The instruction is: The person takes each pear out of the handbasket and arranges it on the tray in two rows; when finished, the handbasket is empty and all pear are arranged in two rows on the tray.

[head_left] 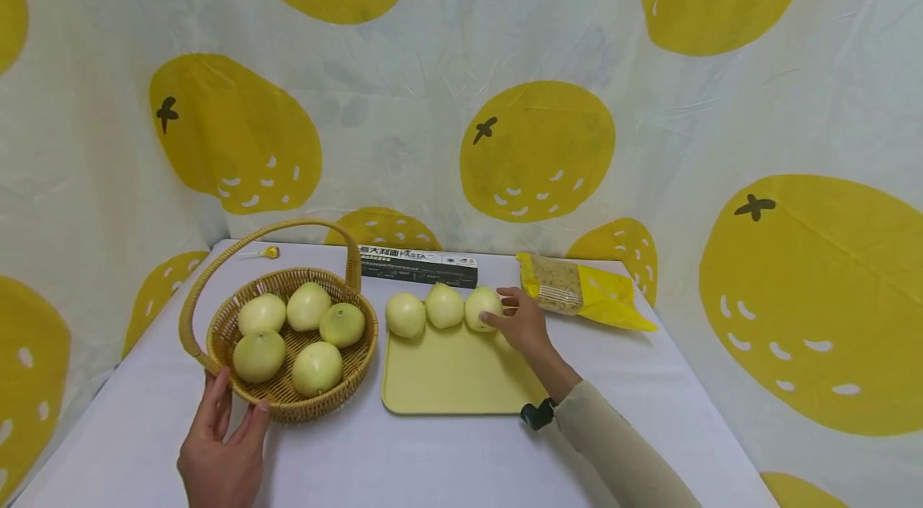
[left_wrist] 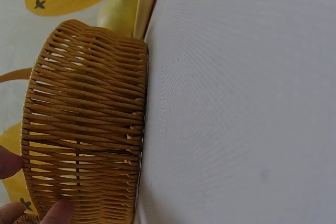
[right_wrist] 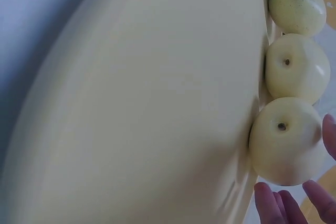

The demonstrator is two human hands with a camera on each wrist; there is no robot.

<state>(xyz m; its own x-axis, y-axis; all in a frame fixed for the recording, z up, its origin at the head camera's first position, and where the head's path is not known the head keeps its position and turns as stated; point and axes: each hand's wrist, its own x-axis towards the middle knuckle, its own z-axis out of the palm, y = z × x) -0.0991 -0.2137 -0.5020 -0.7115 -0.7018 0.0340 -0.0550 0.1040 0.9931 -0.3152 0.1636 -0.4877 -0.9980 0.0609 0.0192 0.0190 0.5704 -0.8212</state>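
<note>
In the head view, my left hand (head_left: 222, 444) is at the near left side of a wicker basket (head_left: 310, 410). Its fingertips touch the woven wall and rim below the handle. Several round pale yellow-green fruits (head_left: 317, 369) lie inside the basket. Three similar fruits stand in a row along the back edge of a pale yellow tray (head_left: 461, 380). Around the rightmost fruit (head_left: 481, 308), my right hand (head_left: 525, 325) has its thumb and fingers spread. The right wrist view shows these fingertips close beside that fruit (right_wrist: 286, 145); firm contact is unclear.
Behind the row lies a dark pasta box (head_left: 418, 268). A yellow packet (head_left: 577, 292) is at the back right, and a small yellow-tipped item (head_left: 270, 252) sits behind the basket. A fruit-print curtain (head_left: 404, 91) closes off the white table's back and sides.
</note>
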